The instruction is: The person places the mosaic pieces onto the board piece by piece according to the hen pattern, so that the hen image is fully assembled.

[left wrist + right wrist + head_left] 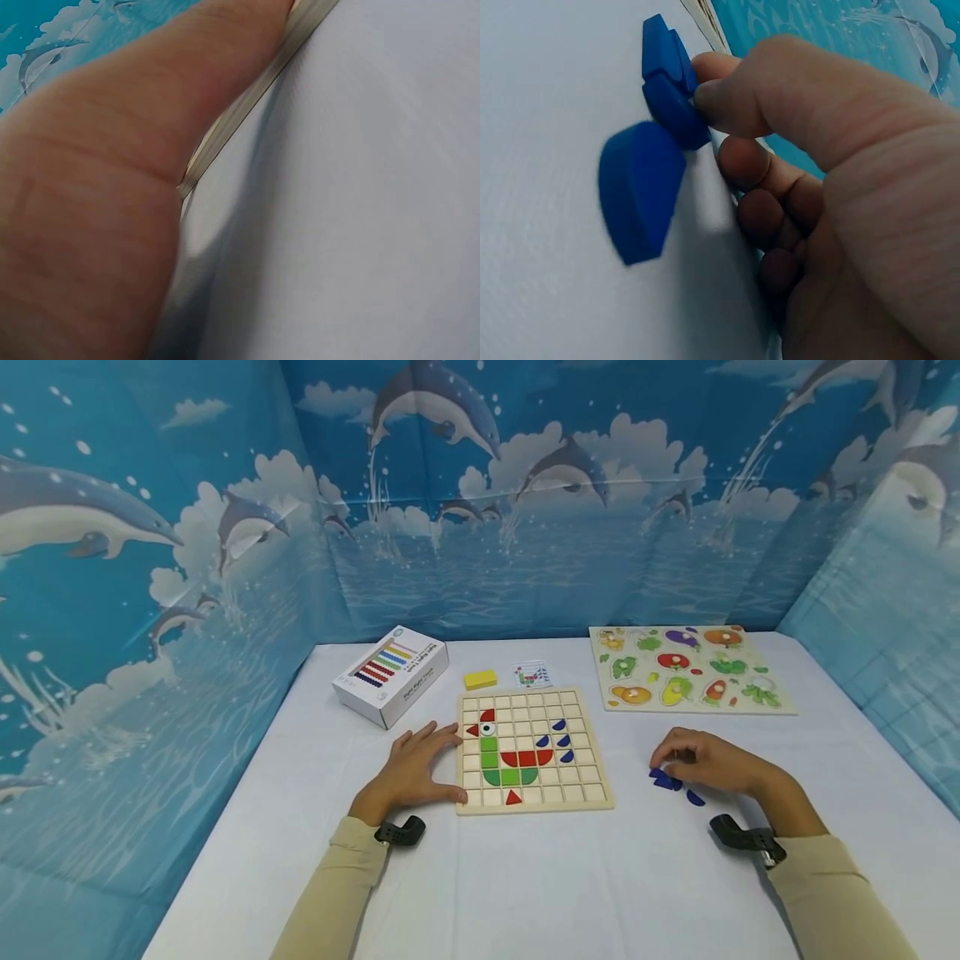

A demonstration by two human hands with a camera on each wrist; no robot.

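Blue pieces point(667, 781): lay loose on the tabletop toward its right front, just right of the grid board point(534, 750); in the right wrist view one leaf-shaped piece point(640, 190) lay flat and apart from the cluster you held.
Right hand point(708, 762): your fingers were curled, the tips pinching a small cluster of pieces point(669, 82) against the cloth.
Left hand point(412, 772): lay flat with fingers relaxed and spread, the tips and thumb touching the board's left edge; the left wrist view showed only palm and the board's rim point(247, 97).
Advice, grip: you held more than one piece; judged best to part them and lift a single one by its edges.
Advice, bracing: keep your left hand steadying the board so the seated pieces do not shift.
Pieces, form: thick, matte, painted blue, one curved side meeting a point.
Board, form: pale wood, square cells, raised frame; already carried red, green and blue shapes point(513, 760).
Tabletop point(525, 893): white cloth, fine weave.
Far edge: a white box point(390, 675), a yellow block point(480, 679), a card point(532, 674) and a vegetable peg puzzle point(686, 670).
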